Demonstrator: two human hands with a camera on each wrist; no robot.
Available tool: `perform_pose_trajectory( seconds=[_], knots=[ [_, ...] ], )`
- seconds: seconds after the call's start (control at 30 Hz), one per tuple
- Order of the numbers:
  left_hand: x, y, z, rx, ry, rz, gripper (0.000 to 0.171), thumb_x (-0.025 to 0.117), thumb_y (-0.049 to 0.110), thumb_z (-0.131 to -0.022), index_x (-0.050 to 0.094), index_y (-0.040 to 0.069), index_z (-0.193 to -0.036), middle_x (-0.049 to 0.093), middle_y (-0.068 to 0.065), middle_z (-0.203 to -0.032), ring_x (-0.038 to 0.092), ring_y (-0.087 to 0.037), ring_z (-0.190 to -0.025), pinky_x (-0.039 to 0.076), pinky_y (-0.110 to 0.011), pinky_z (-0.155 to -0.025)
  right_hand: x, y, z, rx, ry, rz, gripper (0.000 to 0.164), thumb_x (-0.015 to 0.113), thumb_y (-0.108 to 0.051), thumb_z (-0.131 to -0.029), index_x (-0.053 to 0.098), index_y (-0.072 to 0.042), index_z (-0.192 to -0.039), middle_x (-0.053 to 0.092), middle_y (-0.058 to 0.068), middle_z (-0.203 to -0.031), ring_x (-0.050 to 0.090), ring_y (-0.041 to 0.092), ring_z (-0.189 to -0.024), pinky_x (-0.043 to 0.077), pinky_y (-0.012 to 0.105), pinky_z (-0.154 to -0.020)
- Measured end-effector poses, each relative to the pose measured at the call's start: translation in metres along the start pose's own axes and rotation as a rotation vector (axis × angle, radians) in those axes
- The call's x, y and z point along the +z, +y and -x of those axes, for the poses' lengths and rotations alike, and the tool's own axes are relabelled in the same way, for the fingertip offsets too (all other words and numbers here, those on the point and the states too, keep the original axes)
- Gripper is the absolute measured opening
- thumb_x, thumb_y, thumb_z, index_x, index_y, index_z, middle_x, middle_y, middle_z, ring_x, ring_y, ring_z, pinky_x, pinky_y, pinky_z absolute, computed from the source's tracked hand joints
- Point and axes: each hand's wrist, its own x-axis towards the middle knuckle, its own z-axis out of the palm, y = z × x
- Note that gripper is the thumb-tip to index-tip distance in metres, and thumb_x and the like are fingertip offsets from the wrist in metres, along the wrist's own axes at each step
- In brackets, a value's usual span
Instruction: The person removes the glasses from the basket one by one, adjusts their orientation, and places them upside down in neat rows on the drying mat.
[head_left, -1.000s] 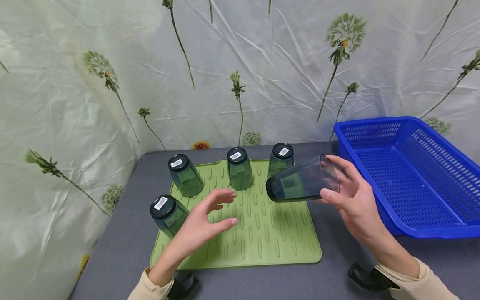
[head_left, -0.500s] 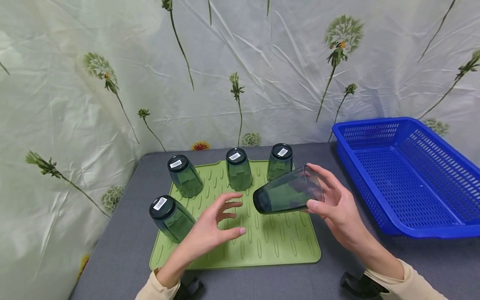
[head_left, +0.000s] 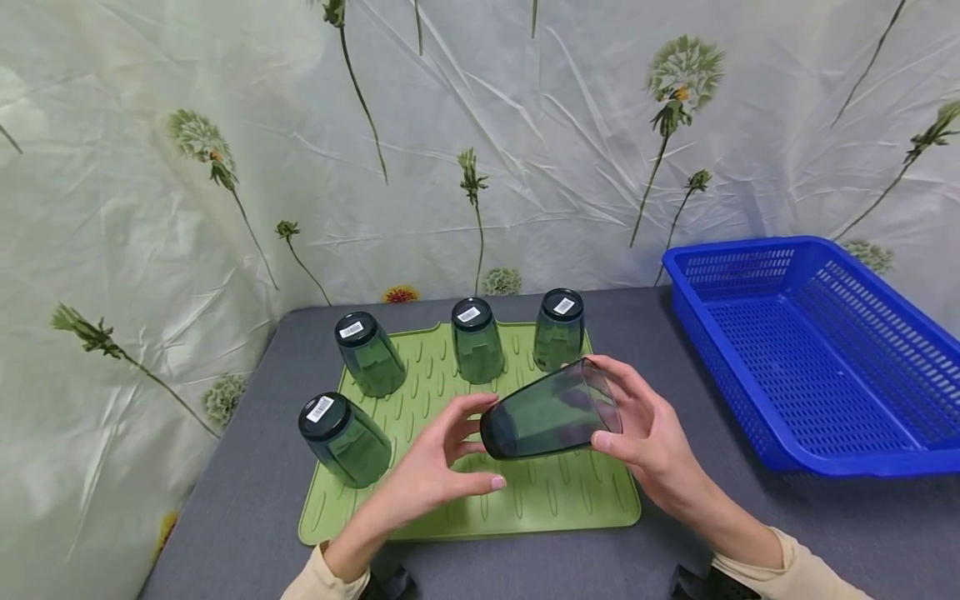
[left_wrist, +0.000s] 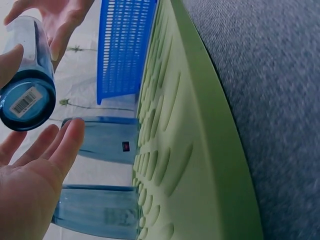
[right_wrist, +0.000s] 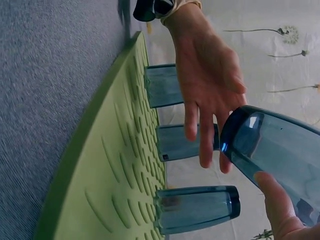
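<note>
My right hand (head_left: pixel 660 442) grips a dark tinted drinking glass (head_left: pixel 551 410) near its mouth, above the green drying mat (head_left: pixel 540 508). The glass is tilted sideways, its base toward my left hand (head_left: pixel 431 467). That hand has its fingers spread around the base end, thumb apart below it; whether a fingertip touches is hard to tell. A barcode label (left_wrist: pixel 26 102) shows on the base in the left wrist view. On the mat stand several upside-down glasses, among them the front left glass (head_left: pixel 345 439), back left glass (head_left: pixel 371 354), middle glass (head_left: pixel 477 340) and back right glass (head_left: pixel 558 330).
A blue plastic basket (head_left: pixel 795 450) with slotted walls stands to the right of the mat. The table has a grey cloth (head_left: pixel 247 492) over it. Behind hangs a pale curtain (head_left: pixel 570 167) printed with dandelions.
My right hand has carried the glass left and lower, bringing its base up to my left hand. The left hand has shifted slightly right. The glasses on the mat stay put.
</note>
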Motion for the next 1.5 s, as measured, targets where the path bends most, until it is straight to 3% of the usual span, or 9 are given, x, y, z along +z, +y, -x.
perform_pose_trajectory(
  seconds=[0.17, 0.53, 0.9, 1.23, 1.5],
  knots=[
    [0.003, -0.001, 0.0, -0.011, -0.004, 0.012, 0.078, 0.084, -0.001, -0.073, 0.046, 0.011, -0.14, 0.051, -0.013, -0.137, 0.057, -0.028, -0.119, 0.049, -0.039, -0.1, 0.002, 0.004, 0.002, 0.033, -0.014, 0.025, 0.069, 0.067, 0.004, -0.082, 0.039, -0.002, -0.145, 0.048, 0.016, -0.142, 0.054, 0.032, -0.122, 0.053, 0.038, -0.093],
    [0.006, -0.001, 0.001, -0.076, 0.014, 0.023, 0.074, 0.083, -0.002, -0.074, 0.049, 0.013, -0.138, 0.057, -0.015, -0.127, 0.063, -0.03, -0.106, 0.054, -0.037, -0.092, 0.002, 0.011, 0.0, -0.009, -0.133, -0.03, 0.07, 0.066, 0.004, -0.084, 0.033, 0.002, -0.146, 0.045, 0.022, -0.145, 0.051, 0.036, -0.126, 0.051, 0.041, -0.096],
    [0.0, 0.0, 0.001, -0.018, 0.035, -0.001, 0.073, 0.081, -0.005, -0.074, 0.05, 0.011, -0.139, 0.055, -0.015, -0.13, 0.061, -0.03, -0.108, 0.053, -0.037, -0.094, -0.005, 0.01, -0.004, 0.028, -0.181, 0.003, 0.071, 0.068, 0.008, -0.083, 0.031, 0.004, -0.144, 0.047, 0.022, -0.141, 0.05, 0.033, -0.127, 0.05, 0.041, -0.098],
    [-0.005, 0.002, 0.003, 0.03, 0.035, 0.082, 0.072, 0.075, -0.01, -0.078, 0.047, 0.007, -0.142, 0.05, -0.021, -0.135, 0.056, -0.032, -0.117, 0.05, -0.037, -0.098, -0.011, 0.003, -0.003, 0.079, -0.149, 0.22, 0.074, 0.069, 0.012, -0.08, 0.033, 0.004, -0.145, 0.045, 0.017, -0.144, 0.045, 0.024, -0.133, 0.052, 0.037, -0.095],
    [-0.008, 0.004, 0.003, 0.069, 0.036, 0.124, 0.072, 0.073, -0.012, -0.077, 0.044, 0.001, -0.142, 0.049, -0.024, -0.136, 0.055, -0.032, -0.119, 0.049, -0.035, -0.099, -0.015, 0.002, -0.005, 0.091, -0.171, 0.307, 0.074, 0.071, 0.011, -0.081, 0.035, 0.002, -0.145, 0.045, 0.021, -0.143, 0.047, 0.024, -0.131, 0.049, 0.04, -0.099]
  ],
)
